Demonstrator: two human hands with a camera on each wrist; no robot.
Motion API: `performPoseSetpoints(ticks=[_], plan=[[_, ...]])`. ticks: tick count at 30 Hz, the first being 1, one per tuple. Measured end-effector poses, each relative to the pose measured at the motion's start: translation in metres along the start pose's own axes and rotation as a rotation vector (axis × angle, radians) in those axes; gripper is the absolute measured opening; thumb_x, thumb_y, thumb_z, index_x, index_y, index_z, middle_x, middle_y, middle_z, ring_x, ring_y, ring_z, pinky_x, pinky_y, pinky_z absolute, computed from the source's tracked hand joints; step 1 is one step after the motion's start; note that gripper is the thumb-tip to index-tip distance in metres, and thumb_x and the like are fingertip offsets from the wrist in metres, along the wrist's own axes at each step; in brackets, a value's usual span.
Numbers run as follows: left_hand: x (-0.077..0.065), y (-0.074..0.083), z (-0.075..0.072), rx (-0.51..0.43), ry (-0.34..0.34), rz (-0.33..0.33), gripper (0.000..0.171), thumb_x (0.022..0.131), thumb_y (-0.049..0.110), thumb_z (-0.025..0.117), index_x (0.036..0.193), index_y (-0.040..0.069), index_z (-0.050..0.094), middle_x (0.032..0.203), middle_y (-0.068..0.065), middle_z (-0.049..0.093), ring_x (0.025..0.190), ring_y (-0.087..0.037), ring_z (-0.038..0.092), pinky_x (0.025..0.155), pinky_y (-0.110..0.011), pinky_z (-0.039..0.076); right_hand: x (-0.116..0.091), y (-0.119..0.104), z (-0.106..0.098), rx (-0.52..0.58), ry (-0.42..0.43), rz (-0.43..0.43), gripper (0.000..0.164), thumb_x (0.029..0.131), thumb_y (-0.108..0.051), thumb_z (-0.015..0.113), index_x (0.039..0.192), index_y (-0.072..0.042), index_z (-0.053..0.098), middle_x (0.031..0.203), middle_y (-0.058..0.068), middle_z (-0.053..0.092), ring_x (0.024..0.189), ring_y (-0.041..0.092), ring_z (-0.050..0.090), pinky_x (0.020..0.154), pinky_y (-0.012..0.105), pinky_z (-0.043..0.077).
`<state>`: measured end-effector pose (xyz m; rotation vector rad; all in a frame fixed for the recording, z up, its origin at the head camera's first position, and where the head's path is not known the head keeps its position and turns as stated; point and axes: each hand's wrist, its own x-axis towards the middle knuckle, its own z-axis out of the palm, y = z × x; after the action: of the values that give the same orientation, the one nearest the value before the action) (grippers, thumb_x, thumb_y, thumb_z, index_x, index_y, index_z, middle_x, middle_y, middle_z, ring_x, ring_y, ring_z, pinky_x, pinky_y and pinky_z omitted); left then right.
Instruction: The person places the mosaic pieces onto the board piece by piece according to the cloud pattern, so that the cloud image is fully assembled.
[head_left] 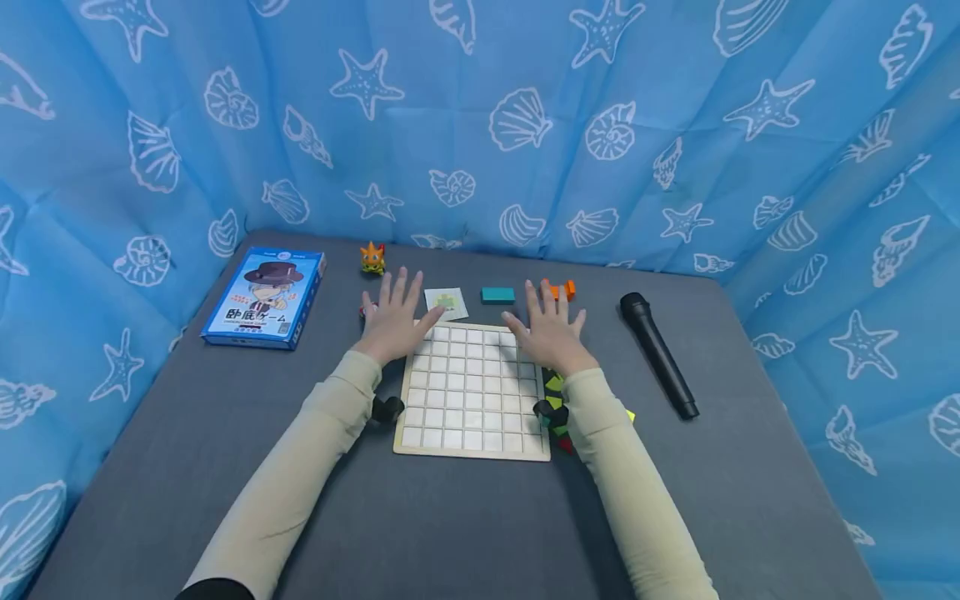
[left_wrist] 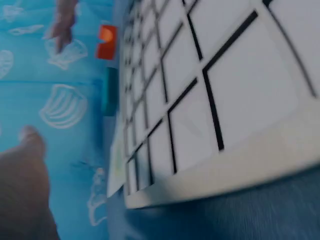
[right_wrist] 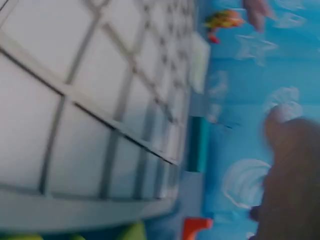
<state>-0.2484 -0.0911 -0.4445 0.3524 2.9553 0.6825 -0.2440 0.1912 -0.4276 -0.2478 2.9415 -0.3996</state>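
your left hand (head_left: 392, 328) and right hand (head_left: 553, 337) are both holding nothing, fingers straight and spread apart, backs up. they sit around the two far corners of the white-squared grid board (head_left: 463, 393), and the wrist views suggest they are raised rather than resting on it. the board lies mid-counter, with bare counter (head_left: 420, 525) between it and you. beyond it, towards the far edge, are a green-printed card (head_left: 447, 302), a teal block (head_left: 498, 295) and an orange piece (head_left: 571, 289) partly hidden by your right hand; an orange toy figure (head_left: 372, 258) stands close to the far edge, left of these.

the likeliest trouble is on your right: yellow-green pieces (head_left: 554, 383) lie along the board's side by your right sleeve (head_left: 637, 483), and a dropped forearm could sweep them towards the counter's right edge. the black wrist mounts (head_left: 551, 414) could snag the board's rim and twist it if you lower both arms. (i cannot tell whether the squares are loose tiles; if so, a bump might shift them.) the black microphone (head_left: 660, 357), near the right edge, could roll if your elbow nudges it. the toy figure might topple if your left hand reaches too far. the blue game box (head_left: 258, 302), by the far left corner, looks safer.
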Motion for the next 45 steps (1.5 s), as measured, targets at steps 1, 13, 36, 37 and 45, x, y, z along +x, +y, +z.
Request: performPoseSetpoints(ticks=[1, 13, 36, 37, 45], plan=[[-0.004, -0.002, -0.001, -0.013, -0.008, 0.009, 0.080, 0.096, 0.064, 0.030, 0.154, 0.025, -0.007, 0.160, -0.006, -0.015, 0.145, -0.032, -0.019, 0.110, -0.066, -0.006, -0.004, 0.003, -0.004, 0.008, -0.008, 0.004, 0.078, 0.096, -0.065, 0.025, 0.155, -0.022, -0.003, 0.161, 0.012, -0.007, 0.144, 0.038, -0.018, 0.104, 0.075, -0.003], [-0.054, -0.020, 0.024, -0.208, -0.097, 0.158, 0.071, 0.096, 0.055, 0.045, 0.155, 0.026, 0.018, 0.162, -0.005, 0.005, 0.148, -0.031, 0.002, 0.111, -0.066, 0.003, -0.045, 0.047, -0.017, 0.136, -0.109, -0.048, 0.050, 0.092, -0.023, 0.065, 0.133, 0.002, 0.050, 0.131, 0.022, 0.048, 0.118, 0.038, 0.049, 0.096, 0.053, 0.044], [-0.072, -0.042, 0.052, -0.043, 0.003, 0.222, 0.071, 0.092, 0.059, 0.049, 0.149, 0.018, 0.036, 0.160, -0.004, 0.016, 0.148, -0.027, 0.011, 0.116, -0.055, 0.004, -0.035, 0.046, 0.006, 0.041, -0.051, -0.100, 0.035, 0.090, -0.019, 0.067, 0.121, -0.002, 0.063, 0.115, 0.015, 0.058, 0.107, 0.033, 0.054, 0.088, 0.053, 0.044], [-0.071, -0.042, 0.052, -0.043, 0.011, 0.223, 0.071, 0.092, 0.059, 0.049, 0.148, 0.018, 0.037, 0.160, -0.004, 0.016, 0.147, -0.027, 0.012, 0.116, -0.055, 0.004, -0.035, 0.045, 0.006, 0.038, -0.047, -0.101, 0.035, 0.090, -0.018, 0.067, 0.121, -0.002, 0.063, 0.115, 0.015, 0.058, 0.108, 0.033, 0.053, 0.088, 0.053, 0.044], [-0.067, -0.039, 0.054, -0.036, 0.035, 0.223, 0.071, 0.092, 0.061, 0.048, 0.146, 0.015, 0.041, 0.159, -0.004, 0.019, 0.147, -0.027, 0.014, 0.116, -0.055, 0.006, -0.033, 0.044, 0.012, 0.032, -0.006, -0.081, 0.034, 0.090, -0.018, 0.068, 0.119, -0.003, 0.064, 0.115, 0.015, 0.060, 0.110, 0.033, 0.053, 0.091, 0.055, 0.043]])
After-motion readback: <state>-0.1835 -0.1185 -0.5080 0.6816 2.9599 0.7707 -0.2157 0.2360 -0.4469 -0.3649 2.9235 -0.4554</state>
